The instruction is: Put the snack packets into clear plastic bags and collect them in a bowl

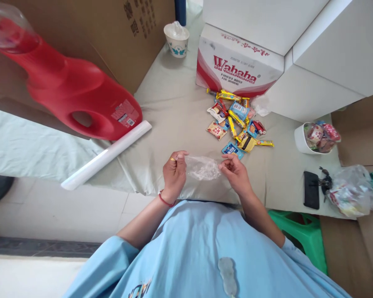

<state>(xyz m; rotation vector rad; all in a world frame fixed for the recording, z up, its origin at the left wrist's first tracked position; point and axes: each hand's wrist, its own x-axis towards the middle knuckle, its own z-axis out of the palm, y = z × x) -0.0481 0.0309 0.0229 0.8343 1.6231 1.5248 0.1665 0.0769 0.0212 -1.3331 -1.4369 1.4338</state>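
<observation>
A crumpled clear plastic bag (204,169) is stretched between my two hands, just above the near edge of the table. My left hand (175,174) pinches its left end between thumb and fingers; a ring and a red cord bracelet show on that side. Its right end is pinched in the fingertips of my right hand (234,171). Beyond the hands lies a loose pile of wrapped snacks (236,120), with yellow, blue, red and white packets. The closest of them, a blue packet (231,150), lies just behind my right fingers.
A large red bottle (90,95) and a white roll (107,155) are at the left. Behind stand a paper cup (177,41) and a Wahaha carton (236,62). Rightward are a white tub of snacks (303,138), a phone (311,190) and a filled plastic bag (349,190).
</observation>
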